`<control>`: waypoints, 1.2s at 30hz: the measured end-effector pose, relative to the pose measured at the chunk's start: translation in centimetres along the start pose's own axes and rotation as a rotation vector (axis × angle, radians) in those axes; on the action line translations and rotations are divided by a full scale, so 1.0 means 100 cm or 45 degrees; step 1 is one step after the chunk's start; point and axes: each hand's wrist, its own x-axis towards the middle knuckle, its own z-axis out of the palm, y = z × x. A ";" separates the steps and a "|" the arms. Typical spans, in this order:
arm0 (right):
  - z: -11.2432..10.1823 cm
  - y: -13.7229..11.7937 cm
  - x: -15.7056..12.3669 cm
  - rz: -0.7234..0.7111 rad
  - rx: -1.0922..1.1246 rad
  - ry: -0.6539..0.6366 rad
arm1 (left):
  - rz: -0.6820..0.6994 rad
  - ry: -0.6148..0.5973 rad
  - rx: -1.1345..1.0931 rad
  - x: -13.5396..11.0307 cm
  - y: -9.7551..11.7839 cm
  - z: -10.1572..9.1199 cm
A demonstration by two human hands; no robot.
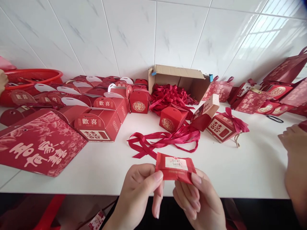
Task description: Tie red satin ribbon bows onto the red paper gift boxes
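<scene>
A small red wrapped candy packet point(176, 166) with crimped ends and a white printed label is stretched between my two hands, above the table's front edge. My left hand point(141, 188) pinches its left end between thumb and forefinger. At the other end, my right hand point(199, 195) grips the corner the same way, its lower fingers curled. Just behind the packet lie loops of dark red ribbon point(163, 140) on the white table point(247, 169). Beyond them sit a red gift box point(171, 118), a box with its flap raised point(206, 111) and a ribbon-tied box point(222, 127).
Rows of red gift boxes point(103, 118) fill the left, before a red plastic basket point(40, 75). A cardboard box point(177, 72) of ribbon leans by the tiled wall. Red bags point(249, 100) stand at right. Other people's hands show at the right edge point(295, 153) and left edge point(3, 81).
</scene>
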 end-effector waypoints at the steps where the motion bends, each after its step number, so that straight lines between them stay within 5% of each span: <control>1: -0.001 -0.001 0.000 -0.013 -0.056 -0.005 | 0.001 -0.022 -0.005 -0.001 -0.001 0.000; 13: -0.015 -0.022 -0.011 -0.212 -0.588 -0.063 | 0.262 -0.086 0.205 -0.004 -0.010 0.001; 24: -0.022 -0.028 -0.003 -0.554 -0.954 -0.028 | 0.853 0.078 0.907 0.003 -0.006 0.001; 36: -0.024 -0.022 -0.001 -0.443 -0.870 0.075 | 0.782 0.082 0.860 0.000 -0.013 -0.001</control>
